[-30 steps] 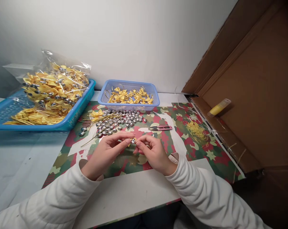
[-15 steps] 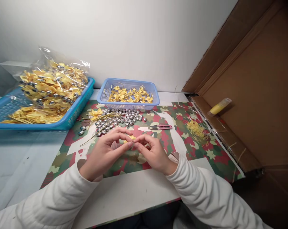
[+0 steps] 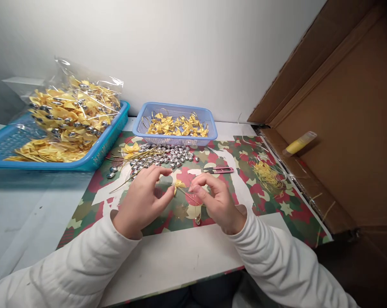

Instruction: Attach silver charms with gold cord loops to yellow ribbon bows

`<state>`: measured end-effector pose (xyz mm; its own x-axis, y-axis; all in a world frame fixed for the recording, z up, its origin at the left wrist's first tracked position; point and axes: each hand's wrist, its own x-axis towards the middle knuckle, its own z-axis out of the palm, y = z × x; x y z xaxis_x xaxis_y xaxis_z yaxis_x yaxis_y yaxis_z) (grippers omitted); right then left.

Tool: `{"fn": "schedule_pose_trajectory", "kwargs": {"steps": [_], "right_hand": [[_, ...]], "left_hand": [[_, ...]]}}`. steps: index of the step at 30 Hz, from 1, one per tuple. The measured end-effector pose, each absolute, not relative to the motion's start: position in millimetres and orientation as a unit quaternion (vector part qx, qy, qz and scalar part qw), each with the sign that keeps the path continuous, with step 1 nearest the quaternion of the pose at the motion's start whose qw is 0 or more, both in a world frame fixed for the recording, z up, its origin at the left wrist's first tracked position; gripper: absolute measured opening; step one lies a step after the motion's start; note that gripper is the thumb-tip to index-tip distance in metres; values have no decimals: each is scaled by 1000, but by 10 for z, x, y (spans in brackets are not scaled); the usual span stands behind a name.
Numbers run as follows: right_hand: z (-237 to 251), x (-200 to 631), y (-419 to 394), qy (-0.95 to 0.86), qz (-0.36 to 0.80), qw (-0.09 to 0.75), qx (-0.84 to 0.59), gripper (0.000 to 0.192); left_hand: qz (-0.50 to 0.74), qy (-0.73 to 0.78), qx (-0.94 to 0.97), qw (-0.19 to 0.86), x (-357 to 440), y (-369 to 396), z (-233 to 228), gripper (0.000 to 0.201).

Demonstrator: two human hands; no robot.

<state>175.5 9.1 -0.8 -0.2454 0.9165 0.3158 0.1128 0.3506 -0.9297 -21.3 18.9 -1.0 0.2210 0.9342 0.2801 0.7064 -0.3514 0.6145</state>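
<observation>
A small yellow ribbon bow (image 3: 179, 185) with a thin stem sits between my two hands, just beside the left thumb tip. My left hand (image 3: 145, 199) has its thumb and index finger apart, with nothing gripped between them. Thumb and index finger of my right hand (image 3: 215, 199) are pinched together on what looks like a thin yellow thread. Below those fingers is a small silver bell (image 3: 197, 220), seemingly on that thread. Whether the bow touches the mat, I cannot tell. Beyond the left hand lies a heap of silver bells (image 3: 167, 157).
A blue basket (image 3: 174, 139) of yellow bows stands at the back. To the left, a larger blue basket (image 3: 98, 158) holds bows and a filled plastic bag (image 3: 74, 105). Thread snips (image 3: 220, 170), loose yellow threads (image 3: 268, 174) and a cardboard wall (image 3: 341, 107) are rightward.
My hands have moved apart from their shared pinch. The left fingers have opened off the bow. The bow and the silver bell below the right hand now show clearly.
</observation>
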Motion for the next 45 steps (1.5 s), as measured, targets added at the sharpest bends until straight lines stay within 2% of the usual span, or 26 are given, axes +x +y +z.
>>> {"fn": "schedule_pose_trajectory", "kwargs": {"steps": [2,4,7,14,19,22,32,39,45], "right_hand": [[11,1804,108,-645,441,501,-371,24],[22,1845,131,-635,449,515,-361,27],[19,1869,163,-644,429,505,-382,29],[-62,1766,168,-697,404,411,-426,21],[-95,1711,141,-649,429,437,-452,28],[-117,1702,130,-610,448,461,-464,25],[-153,1665,117,-491,560,490,-453,24],[-103,1706,108,-556,535,484,-412,26],[-94,1717,111,-568,561,450,-400,26]], "left_hand": [[239,559,783,130,-223,227,-81,24],[195,559,796,125,-226,255,-133,22],[205,545,799,153,-214,264,-150,21],[271,516,753,305,-150,161,-86,26],[313,499,663,461,-107,121,-72,26],[357,494,607,511,-69,112,-42,24],[418,515,512,546,9,35,-20,22],[450,519,529,499,2,10,-102,19],[447,507,553,488,17,-2,-100,16]]}}
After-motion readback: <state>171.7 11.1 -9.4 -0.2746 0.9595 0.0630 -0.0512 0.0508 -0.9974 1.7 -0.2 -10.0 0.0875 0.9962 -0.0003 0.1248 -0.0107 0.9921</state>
